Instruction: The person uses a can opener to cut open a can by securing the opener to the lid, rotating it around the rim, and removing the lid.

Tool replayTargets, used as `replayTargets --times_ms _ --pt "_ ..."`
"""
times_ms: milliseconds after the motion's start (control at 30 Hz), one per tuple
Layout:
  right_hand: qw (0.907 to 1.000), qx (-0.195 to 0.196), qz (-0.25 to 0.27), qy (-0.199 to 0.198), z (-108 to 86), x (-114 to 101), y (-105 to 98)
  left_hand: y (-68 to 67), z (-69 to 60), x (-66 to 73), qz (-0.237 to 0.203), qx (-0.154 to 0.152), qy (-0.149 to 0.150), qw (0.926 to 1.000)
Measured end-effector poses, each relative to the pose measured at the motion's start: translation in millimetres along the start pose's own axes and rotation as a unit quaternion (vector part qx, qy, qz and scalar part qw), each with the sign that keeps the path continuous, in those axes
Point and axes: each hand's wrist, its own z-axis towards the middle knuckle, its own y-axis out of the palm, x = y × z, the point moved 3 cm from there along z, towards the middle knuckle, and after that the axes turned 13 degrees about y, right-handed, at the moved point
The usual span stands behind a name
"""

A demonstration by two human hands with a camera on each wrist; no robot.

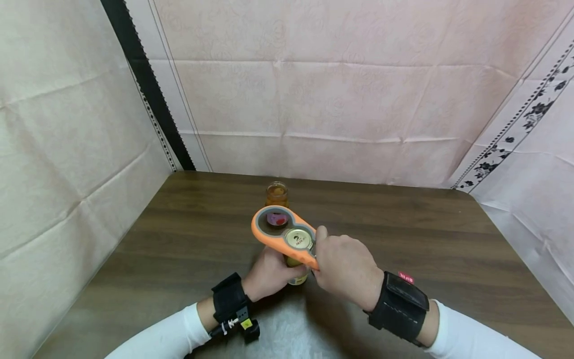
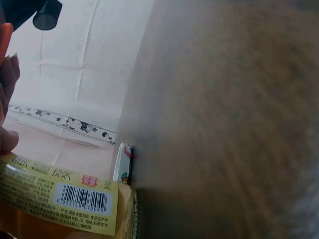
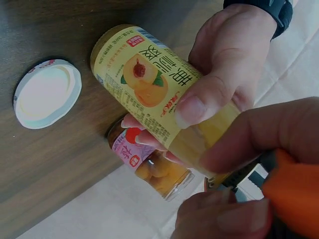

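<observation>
In the head view my left hand [image 1: 269,274] grips a jar with a yellow peach label [image 3: 144,82]; its thumb and fingers wrap the glass in the right wrist view. An orange opener with grey inner edges [image 1: 264,238] surrounds the jar's pale lid [image 1: 298,239]. My right hand [image 1: 347,269] holds the opener at its right end. The right thumb lies near the jar's lid end in the right wrist view, where the jar is tilted. Part of the right hand's grip is hidden in the head view.
Behind the gripped jar stands a lidless jar [image 1: 277,199] with a purple-pink label and fruit inside. A loose white-lined lid [image 3: 47,94] lies on the brown wooden table [image 1: 403,224]. Pale cloth hangs behind and at both sides.
</observation>
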Motion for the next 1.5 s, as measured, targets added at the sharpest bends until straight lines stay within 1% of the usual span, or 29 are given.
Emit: replayTargets --times_ms 133,333,500,867,1033,1200,1333,1500 --pt "0.9999 -0.004 0.008 -0.004 1.5 1.7 1.0 0.3 3.5 -2.7 -0.026 -0.006 0.012 0.9996" --pt "0.9998 0.001 0.007 -0.016 2.6 3.0 1.9 1.7 5.1 -5.8 -0.037 -0.004 0.029 0.9989" --pt "0.9996 0.003 0.008 -0.028 2.4 4.1 2.2 2.3 4.8 -6.5 -0.046 -0.004 0.028 0.9985" --pt "0.9992 -0.017 0.010 -0.035 4.6 4.9 1.6 2.0 5.5 -8.6 -0.065 -0.010 0.013 0.9977" --pt "0.9989 -0.014 0.008 -0.045 5.2 5.4 2.2 2.0 5.7 -7.6 -0.073 -0.014 0.019 0.9971" --pt "0.9982 -0.005 0.005 -0.060 5.6 6.4 2.3 2.3 6.4 -8.0 -0.082 -0.010 0.029 0.9962" --pt "0.9978 0.001 0.003 -0.066 5.4 7.3 2.4 2.2 7.0 -9.1 -0.081 -0.008 0.035 0.9961" --pt "0.9976 -0.003 0.007 -0.069 5.6 8.4 3.0 2.2 6.4 -9.9 -0.075 -0.013 0.029 0.9967"
